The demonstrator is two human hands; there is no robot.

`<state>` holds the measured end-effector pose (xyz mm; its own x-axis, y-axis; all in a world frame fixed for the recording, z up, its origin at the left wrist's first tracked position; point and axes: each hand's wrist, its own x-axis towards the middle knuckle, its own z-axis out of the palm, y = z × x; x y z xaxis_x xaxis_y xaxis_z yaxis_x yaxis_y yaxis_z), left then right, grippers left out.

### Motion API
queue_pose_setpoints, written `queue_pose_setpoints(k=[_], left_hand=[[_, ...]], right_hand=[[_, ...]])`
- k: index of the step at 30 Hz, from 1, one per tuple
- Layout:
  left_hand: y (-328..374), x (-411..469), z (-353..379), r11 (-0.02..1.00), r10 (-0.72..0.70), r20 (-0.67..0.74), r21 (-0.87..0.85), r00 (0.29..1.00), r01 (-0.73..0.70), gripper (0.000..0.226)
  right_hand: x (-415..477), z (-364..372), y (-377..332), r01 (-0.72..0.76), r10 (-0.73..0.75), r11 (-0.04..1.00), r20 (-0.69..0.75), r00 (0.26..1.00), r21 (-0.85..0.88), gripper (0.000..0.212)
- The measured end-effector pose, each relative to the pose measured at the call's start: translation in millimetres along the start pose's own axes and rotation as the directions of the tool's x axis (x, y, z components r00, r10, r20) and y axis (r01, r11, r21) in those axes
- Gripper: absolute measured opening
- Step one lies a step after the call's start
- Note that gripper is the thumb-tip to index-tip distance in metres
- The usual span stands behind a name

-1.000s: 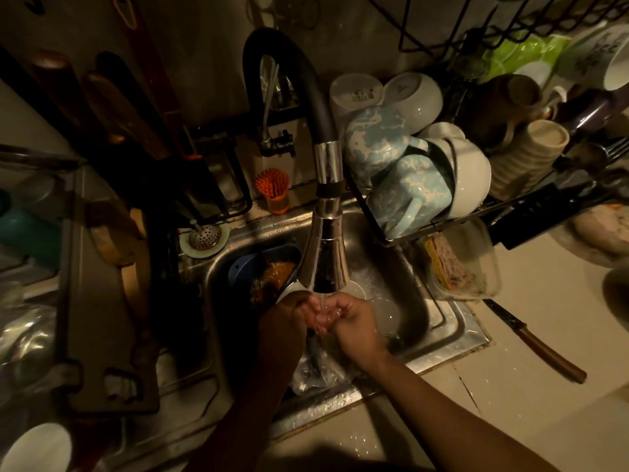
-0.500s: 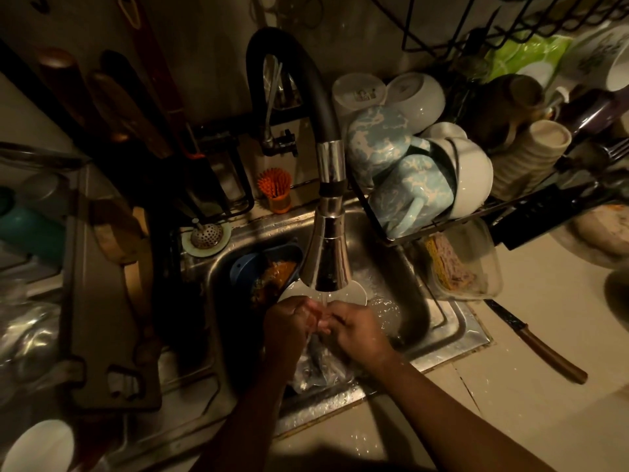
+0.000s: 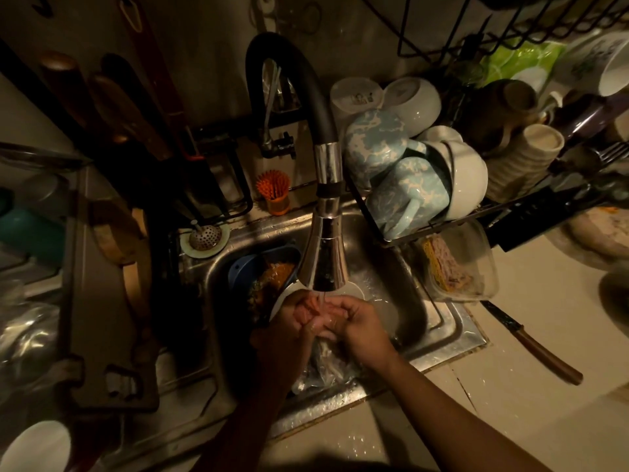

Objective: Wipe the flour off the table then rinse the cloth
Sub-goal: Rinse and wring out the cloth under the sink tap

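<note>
Both hands, left hand (image 3: 289, 330) and right hand (image 3: 357, 323), meet under the faucet (image 3: 323, 264) stream over the sink (image 3: 439, 321), fingers curled together on the wet cloth (image 3: 323, 366) hanging below. Rinsing step; next, probably wringing.

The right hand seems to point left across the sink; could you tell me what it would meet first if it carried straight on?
Most likely the left hand, already against the right hand under the faucet.
</note>
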<state>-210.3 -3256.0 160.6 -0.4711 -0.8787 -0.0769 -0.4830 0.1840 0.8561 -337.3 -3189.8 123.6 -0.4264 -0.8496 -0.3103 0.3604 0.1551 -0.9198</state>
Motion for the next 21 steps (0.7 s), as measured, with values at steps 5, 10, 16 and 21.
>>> queue_pose_setpoints(k=[5,10,16,21], left_hand=[[-6,0,3,0.935,-0.019,0.026,0.354,0.999,0.008,0.028],[-2,-1,13,0.981,-0.007,-0.103,0.192,0.995,0.027,0.022],[-7,10,10,0.993,-0.106,0.042,0.048,0.993,0.104,0.024],[-26,23,15,0.972,-0.208,0.098,-0.088,0.973,0.217,0.021]], right_hand=[[-2,2,0,0.024,-0.039,0.972,-0.056,0.998,-0.236,0.014],[-1,9,1,0.117,-0.148,0.933,-0.066,0.987,-0.341,0.018],[-1,7,4,0.260,-0.320,0.787,-0.010,0.947,-0.560,0.016],[1,0,-10,0.340,-0.312,0.660,0.167,0.935,-0.670,0.013]])
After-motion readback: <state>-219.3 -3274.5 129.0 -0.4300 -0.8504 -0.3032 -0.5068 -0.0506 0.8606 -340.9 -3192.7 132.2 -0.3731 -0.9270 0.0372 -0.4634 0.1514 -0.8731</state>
